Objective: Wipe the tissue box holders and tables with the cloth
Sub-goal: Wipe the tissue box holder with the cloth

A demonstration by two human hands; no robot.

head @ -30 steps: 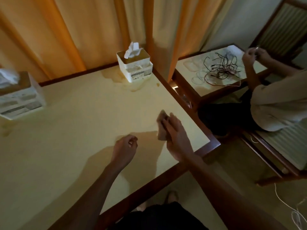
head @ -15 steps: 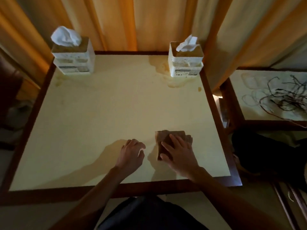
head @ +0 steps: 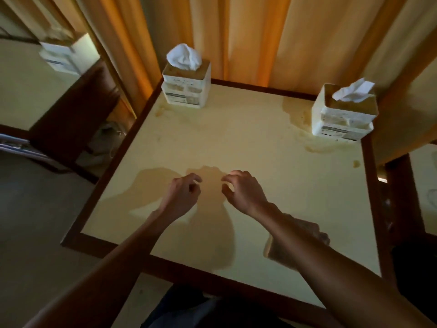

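Left hand and right hand hovering side by side over table centre, fingers loosely curled, gripping nothing. Brown cloth lying flat on table at 5 o'clock from hands, partly hiding under right forearm, neither hand touching it. Left tissue box holder sitting at 11 o'clock in far corner; right tissue box holder at 2 o'clock. Brownish stains showing around both holders. Judging: wiping barely begun; holders, stained far edge, neighbouring tables all remaining.
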